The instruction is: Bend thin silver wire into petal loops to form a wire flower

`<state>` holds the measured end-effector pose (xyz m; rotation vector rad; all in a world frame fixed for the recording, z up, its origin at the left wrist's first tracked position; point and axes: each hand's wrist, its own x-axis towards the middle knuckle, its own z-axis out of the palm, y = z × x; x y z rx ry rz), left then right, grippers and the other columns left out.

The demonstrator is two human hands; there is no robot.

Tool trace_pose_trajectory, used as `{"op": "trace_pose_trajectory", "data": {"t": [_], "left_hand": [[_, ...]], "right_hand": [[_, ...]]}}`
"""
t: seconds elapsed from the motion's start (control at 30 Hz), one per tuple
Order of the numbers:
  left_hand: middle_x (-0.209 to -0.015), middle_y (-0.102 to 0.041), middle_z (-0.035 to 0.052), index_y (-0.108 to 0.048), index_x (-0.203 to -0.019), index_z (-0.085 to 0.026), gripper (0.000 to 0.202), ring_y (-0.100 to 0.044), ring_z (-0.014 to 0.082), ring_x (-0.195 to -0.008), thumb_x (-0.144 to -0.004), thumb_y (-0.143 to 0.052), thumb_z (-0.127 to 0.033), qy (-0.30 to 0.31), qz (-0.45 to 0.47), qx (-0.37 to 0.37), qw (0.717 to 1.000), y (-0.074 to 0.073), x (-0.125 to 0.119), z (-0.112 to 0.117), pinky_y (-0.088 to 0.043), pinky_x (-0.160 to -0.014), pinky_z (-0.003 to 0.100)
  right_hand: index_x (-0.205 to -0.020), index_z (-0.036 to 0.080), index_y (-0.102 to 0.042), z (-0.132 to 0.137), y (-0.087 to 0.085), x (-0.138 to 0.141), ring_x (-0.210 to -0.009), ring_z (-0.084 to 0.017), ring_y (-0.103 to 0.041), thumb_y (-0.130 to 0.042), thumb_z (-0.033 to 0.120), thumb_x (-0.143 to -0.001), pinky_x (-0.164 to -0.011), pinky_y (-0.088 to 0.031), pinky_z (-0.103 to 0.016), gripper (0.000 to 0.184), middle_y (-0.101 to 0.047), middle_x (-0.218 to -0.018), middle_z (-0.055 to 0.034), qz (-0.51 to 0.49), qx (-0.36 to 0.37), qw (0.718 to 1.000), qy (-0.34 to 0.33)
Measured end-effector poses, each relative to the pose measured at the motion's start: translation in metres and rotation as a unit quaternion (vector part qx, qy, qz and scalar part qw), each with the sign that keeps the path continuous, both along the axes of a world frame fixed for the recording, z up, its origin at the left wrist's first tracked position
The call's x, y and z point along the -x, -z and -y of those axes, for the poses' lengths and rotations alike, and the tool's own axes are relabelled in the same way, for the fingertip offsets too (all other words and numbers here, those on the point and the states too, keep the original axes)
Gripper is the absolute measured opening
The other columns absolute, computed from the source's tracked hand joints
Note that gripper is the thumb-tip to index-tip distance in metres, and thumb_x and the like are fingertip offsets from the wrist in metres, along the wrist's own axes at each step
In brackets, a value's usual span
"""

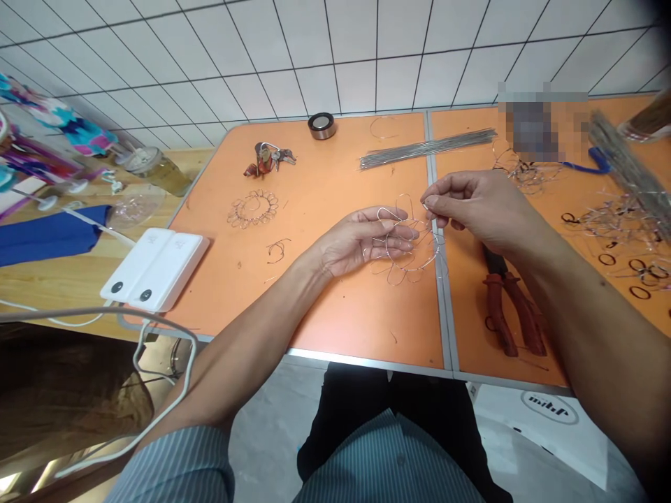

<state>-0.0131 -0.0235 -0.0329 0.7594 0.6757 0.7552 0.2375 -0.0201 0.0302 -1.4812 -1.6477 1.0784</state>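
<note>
A thin wire ring with petal-like loops (412, 269) is held over the orange table. My left hand (367, 237) is palm up, its thumb and fingers closed around the left side of this wire ring. At the ring's upper right, my right hand (466, 206) pinches the wire between thumb and fingertips. Red-handled pliers (500, 311) lie beneath my right forearm, their jaws partly hidden. Left of my hands rests a similar looped wire ring (252, 209), and nearer to me lies a small scrap of bent wire (277, 250).
A bundle of straight wires (427, 149) lies at the back beside a tape roll (321, 126) and keys (270, 158). Wire scraps (618, 220) cover the right side. A white box-shaped device (156, 269) and a white cable (191, 349) are at left.
</note>
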Motion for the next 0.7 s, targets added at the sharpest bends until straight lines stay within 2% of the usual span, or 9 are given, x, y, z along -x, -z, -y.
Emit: {"op": "trace_pose_trajectory", "data": {"t": [0.17, 0.27, 0.4, 0.7], "left_hand": [[-0.111, -0.094, 0.0137, -0.086, -0.108, -0.016, 0.007, -0.095, 0.0250, -0.100, -0.102, -0.089, -0.016, -0.005, 0.013, 0.012, 1.000, -0.0003, -0.0004, 0.0001, -0.075, -0.097, 0.035], [-0.110, -0.094, 0.0145, -0.085, -0.105, -0.015, 0.002, -0.095, 0.0253, -0.101, -0.105, -0.084, -0.014, -0.009, 0.022, 0.023, 0.999, -0.0002, -0.0016, 0.0006, -0.075, -0.095, 0.032], [-0.112, -0.094, 0.0160, -0.085, -0.107, -0.013, 0.007, -0.095, 0.0244, -0.101, -0.108, -0.079, -0.010, -0.021, 0.019, 0.038, 0.999, -0.0001, -0.0031, 0.0009, -0.074, -0.097, 0.031], [-0.124, -0.093, 0.0210, -0.087, -0.122, -0.008, 0.019, -0.094, 0.0228, -0.105, -0.113, -0.070, -0.008, -0.044, 0.029, 0.073, 0.996, 0.0026, -0.0037, -0.0022, -0.072, -0.092, 0.023]], "right_hand": [[-0.087, 0.027, -0.082, -0.0013, 0.0033, -0.0007, -0.081, -0.026, -0.075, -0.101, 0.049, -0.092, -0.078, -0.062, -0.043, 0.029, -0.084, -0.086, -0.0074, -0.009, -0.004, 1.000, 0.003], [-0.086, 0.027, -0.082, -0.0013, 0.0039, -0.0001, -0.080, -0.025, -0.075, -0.101, 0.044, -0.093, -0.078, -0.062, -0.042, 0.027, -0.084, -0.085, -0.0074, -0.020, -0.004, 1.000, 0.006], [-0.084, 0.026, -0.081, -0.0010, 0.0025, 0.0007, -0.079, -0.023, -0.075, -0.099, 0.035, -0.094, -0.077, -0.060, -0.040, 0.023, -0.083, -0.084, -0.0069, -0.025, 0.001, 1.000, 0.010], [-0.083, 0.026, -0.078, 0.0004, 0.0008, 0.0022, -0.076, -0.022, -0.071, -0.098, 0.032, -0.095, -0.078, -0.057, -0.040, 0.024, -0.081, -0.084, -0.0067, -0.032, -0.002, 0.999, 0.018]]}}
